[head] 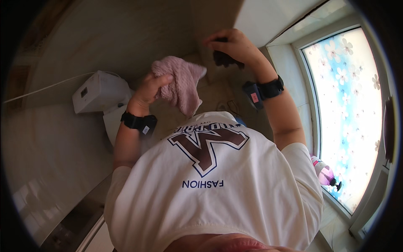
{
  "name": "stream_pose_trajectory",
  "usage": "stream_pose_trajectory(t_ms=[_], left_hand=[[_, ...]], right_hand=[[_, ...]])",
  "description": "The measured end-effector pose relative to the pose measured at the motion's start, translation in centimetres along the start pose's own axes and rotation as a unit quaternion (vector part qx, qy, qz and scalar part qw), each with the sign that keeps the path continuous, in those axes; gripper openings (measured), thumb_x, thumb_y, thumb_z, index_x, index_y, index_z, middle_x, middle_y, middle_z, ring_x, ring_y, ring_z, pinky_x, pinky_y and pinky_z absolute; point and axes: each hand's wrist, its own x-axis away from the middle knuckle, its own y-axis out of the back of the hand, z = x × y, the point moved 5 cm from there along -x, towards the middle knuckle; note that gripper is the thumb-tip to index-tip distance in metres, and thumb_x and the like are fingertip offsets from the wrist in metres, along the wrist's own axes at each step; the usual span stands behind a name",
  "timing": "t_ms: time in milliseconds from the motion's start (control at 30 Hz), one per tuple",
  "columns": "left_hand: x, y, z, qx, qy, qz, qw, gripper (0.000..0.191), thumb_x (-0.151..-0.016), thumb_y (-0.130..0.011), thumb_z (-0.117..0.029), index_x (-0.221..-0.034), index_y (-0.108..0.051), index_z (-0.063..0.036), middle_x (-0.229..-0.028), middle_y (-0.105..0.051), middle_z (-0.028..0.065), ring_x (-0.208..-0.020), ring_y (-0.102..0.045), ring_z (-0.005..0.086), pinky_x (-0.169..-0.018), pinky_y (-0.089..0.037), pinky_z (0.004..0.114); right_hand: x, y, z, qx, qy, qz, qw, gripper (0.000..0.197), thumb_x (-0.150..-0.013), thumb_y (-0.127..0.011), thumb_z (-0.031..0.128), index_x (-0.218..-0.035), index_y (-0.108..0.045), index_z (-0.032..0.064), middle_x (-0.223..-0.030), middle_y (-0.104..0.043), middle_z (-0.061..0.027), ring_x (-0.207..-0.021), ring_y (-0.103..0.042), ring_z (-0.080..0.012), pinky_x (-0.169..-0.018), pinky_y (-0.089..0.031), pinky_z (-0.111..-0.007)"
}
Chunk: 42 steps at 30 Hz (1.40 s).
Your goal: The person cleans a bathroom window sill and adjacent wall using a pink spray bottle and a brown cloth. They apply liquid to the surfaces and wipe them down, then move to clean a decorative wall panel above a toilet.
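My left hand (152,86) grips a pink fluffy cloth (178,82), which hangs in folds in front of my shirt, its paler edge turned to the right. Higher up and to the right is my right hand (233,44), palm down with bent fingers, blurred at the tips. A dark, lumpy thing (226,60) shows just below its palm; whether the fingers hold it cannot be made out. Each wrist wears a black strap with a small dark box.
A white toilet (104,91) with a cistern stands at the left, a white cable running along the wall. At the right is a window (346,119) with flower-patterned film, and a pink pump bottle (324,173) on its sill. Beige tiled walls surround me.
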Motion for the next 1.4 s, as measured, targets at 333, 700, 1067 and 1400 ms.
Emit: stream_pose_trajectory(t_ms=[333, 700, 1067, 1400], left_hand=[[0.4, -0.2, 0.2, 0.335, -0.002, -0.044, 0.941, 0.051, -0.09, -0.064, -0.027, -0.133, -0.055, -0.0001, -0.126, -0.065, 0.0137, -0.114, -0.064, 0.0257, -0.102, -0.052, 0.042], [1.5, 3.6, 1.1, 0.127, 0.036, -0.045, 0.99, 0.063, -0.085, -0.077, -0.015, -0.14, -0.05, 0.0024, -0.13, -0.062, 0.0112, -0.119, -0.06, 0.0214, -0.105, -0.047, 0.037], [2.1, 5.5, 1.2, 0.284, -0.033, -0.102, 0.953, 0.065, -0.091, -0.073, -0.029, -0.142, -0.048, 0.0021, -0.137, -0.058, 0.0116, -0.126, -0.055, 0.0245, -0.11, -0.043, 0.04], [2.1, 4.2, -2.7, 0.168, -0.168, -0.151, 0.959, 0.055, -0.1, -0.057, -0.012, -0.151, -0.041, -0.0024, -0.128, -0.062, 0.012, -0.119, -0.06, 0.0204, -0.105, -0.046, 0.036]], right_hand=[[2.9, -9.3, -5.4, -0.084, 0.123, 0.034, 0.988, 0.06, -0.083, -0.083, 0.031, -0.131, -0.063, 0.0004, -0.12, -0.071, -0.0156, -0.102, -0.069, -0.0265, -0.096, -0.052, -0.034], [6.0, -2.4, -4.6, -0.586, -0.025, -0.006, 0.81, 0.012, -0.093, -0.069, 0.008, -0.103, -0.062, 0.0076, -0.088, -0.068, -0.0069, -0.073, -0.069, -0.0204, -0.068, -0.06, -0.035], [10.3, 1.2, -5.3, -0.521, 0.027, -0.133, 0.843, 0.015, -0.096, -0.064, 0.012, -0.109, -0.062, 0.0051, -0.103, -0.068, -0.006, -0.089, -0.066, -0.0162, -0.079, -0.055, -0.029], [10.3, 2.3, -6.5, -0.427, 0.039, -0.257, 0.866, 0.039, -0.091, -0.066, -0.001, -0.129, -0.058, 0.0016, -0.097, -0.071, -0.0093, -0.076, -0.069, -0.0168, -0.068, -0.058, -0.029]])
